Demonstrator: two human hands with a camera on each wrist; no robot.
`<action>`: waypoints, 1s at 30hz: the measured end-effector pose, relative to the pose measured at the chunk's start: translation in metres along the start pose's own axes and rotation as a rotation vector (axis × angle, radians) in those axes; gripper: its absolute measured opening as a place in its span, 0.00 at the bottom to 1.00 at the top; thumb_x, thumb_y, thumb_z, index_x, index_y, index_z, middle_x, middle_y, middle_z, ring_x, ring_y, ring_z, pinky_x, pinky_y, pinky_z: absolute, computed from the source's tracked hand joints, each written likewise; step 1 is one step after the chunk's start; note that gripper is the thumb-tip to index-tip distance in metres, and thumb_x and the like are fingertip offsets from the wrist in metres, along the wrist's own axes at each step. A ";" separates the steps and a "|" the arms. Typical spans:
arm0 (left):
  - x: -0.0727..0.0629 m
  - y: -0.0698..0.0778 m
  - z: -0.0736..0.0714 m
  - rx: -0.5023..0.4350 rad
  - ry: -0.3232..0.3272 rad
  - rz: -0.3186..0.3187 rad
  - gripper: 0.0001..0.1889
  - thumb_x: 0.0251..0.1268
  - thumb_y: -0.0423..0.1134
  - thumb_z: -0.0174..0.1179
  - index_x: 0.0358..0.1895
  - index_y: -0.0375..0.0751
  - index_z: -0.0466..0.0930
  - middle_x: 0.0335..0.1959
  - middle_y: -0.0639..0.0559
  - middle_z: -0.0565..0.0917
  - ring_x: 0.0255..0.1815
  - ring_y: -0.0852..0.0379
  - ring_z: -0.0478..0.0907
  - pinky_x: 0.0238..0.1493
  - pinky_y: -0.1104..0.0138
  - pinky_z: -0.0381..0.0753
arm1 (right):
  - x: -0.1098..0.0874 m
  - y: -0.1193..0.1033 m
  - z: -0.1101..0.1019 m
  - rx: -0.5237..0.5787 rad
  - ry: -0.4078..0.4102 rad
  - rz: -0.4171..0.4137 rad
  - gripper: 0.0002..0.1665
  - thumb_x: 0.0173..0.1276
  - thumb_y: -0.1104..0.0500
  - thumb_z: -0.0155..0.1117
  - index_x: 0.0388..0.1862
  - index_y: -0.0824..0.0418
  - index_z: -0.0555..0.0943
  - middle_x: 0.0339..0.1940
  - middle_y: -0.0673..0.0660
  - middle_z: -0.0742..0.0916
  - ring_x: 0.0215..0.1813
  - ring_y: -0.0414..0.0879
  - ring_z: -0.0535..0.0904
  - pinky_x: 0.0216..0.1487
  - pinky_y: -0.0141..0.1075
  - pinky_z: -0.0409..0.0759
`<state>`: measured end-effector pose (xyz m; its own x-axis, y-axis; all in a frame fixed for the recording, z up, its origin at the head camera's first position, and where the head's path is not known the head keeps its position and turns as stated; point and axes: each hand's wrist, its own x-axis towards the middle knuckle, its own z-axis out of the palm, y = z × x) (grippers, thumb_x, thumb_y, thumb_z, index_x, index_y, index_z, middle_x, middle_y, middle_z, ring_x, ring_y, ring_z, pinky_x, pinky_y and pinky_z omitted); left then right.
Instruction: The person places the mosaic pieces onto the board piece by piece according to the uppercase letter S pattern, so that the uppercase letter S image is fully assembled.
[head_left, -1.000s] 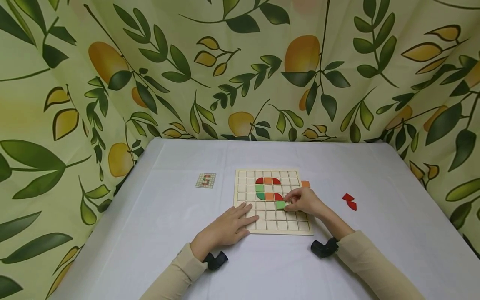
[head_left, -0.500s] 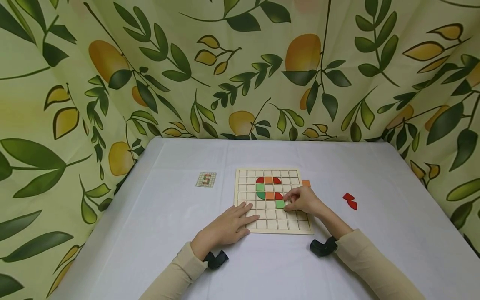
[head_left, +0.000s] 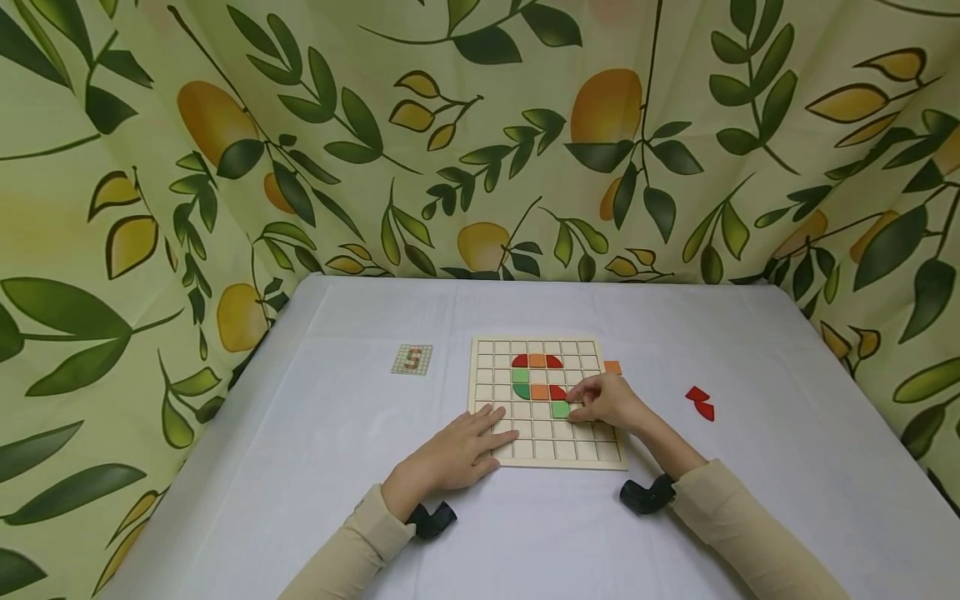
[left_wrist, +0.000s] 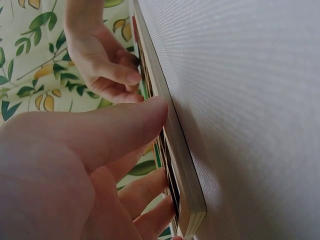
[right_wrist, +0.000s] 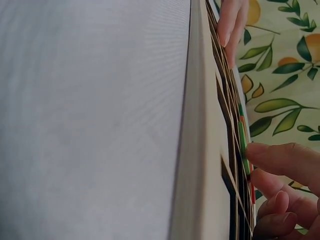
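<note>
A wooden grid board (head_left: 528, 451) lies on the table, several red, orange and green pieces set in its cells. My left hand (head_left: 453, 450) rests on the board's left front corner with its fingers spread. In the left wrist view its thumb (left_wrist: 152, 117) lies along the board's edge. My right hand (head_left: 609, 402) has curled fingers, and its thumb and forefinger hold a light green square tile (head_left: 560, 409) at its right side. That tile sits just below a red quarter-round piece (head_left: 557, 392). In the right wrist view the fingertips (right_wrist: 257, 150) touch the green tile.
A small card (head_left: 412, 360) with an S pattern on a grid lies left of the board. An orange square tile (head_left: 612, 367) is by the board's right edge. Two red pieces (head_left: 703, 410) lie farther right. A leaf-patterned curtain (head_left: 480, 150) surrounds the white-covered table (head_left: 337, 333).
</note>
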<state>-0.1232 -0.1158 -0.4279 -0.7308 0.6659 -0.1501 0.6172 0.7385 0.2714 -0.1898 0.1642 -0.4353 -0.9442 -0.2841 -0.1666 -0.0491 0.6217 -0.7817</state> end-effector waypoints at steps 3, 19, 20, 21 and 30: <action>0.000 0.000 0.000 -0.002 -0.006 -0.007 0.25 0.74 0.47 0.48 0.72 0.57 0.64 0.78 0.48 0.58 0.81 0.46 0.51 0.79 0.52 0.57 | -0.001 0.001 -0.002 -0.007 0.001 0.003 0.15 0.50 0.62 0.77 0.37 0.68 0.86 0.16 0.46 0.73 0.24 0.39 0.67 0.26 0.27 0.66; 0.000 0.000 0.001 -0.008 0.012 0.004 0.25 0.74 0.45 0.49 0.72 0.56 0.64 0.78 0.46 0.59 0.80 0.45 0.52 0.78 0.51 0.58 | -0.015 0.012 -0.023 -0.001 0.048 0.066 0.16 0.54 0.59 0.75 0.39 0.67 0.86 0.21 0.48 0.73 0.30 0.42 0.67 0.27 0.28 0.63; 0.000 0.000 0.001 -0.006 0.013 0.005 0.25 0.74 0.45 0.49 0.72 0.56 0.64 0.78 0.46 0.59 0.80 0.45 0.53 0.78 0.51 0.58 | -0.016 0.012 -0.024 0.000 0.050 0.072 0.17 0.54 0.58 0.75 0.39 0.68 0.85 0.22 0.48 0.73 0.31 0.42 0.67 0.27 0.28 0.63; -0.001 0.000 0.001 -0.004 0.013 0.007 0.25 0.73 0.45 0.49 0.72 0.56 0.64 0.78 0.46 0.59 0.80 0.44 0.53 0.78 0.51 0.59 | -0.017 0.013 -0.026 0.005 0.050 0.075 0.17 0.54 0.58 0.75 0.39 0.68 0.85 0.22 0.48 0.73 0.31 0.41 0.67 0.27 0.28 0.63; 0.000 -0.001 0.001 0.002 0.013 0.019 0.25 0.74 0.45 0.49 0.72 0.54 0.65 0.78 0.45 0.59 0.80 0.44 0.53 0.78 0.50 0.59 | -0.032 0.020 -0.040 -0.003 0.074 0.100 0.18 0.56 0.56 0.74 0.41 0.68 0.84 0.22 0.47 0.74 0.29 0.39 0.68 0.27 0.27 0.66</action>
<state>-0.1232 -0.1164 -0.4294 -0.7227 0.6784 -0.1322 0.6317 0.7260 0.2717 -0.1736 0.2149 -0.4220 -0.9659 -0.1662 -0.1987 0.0454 0.6464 -0.7616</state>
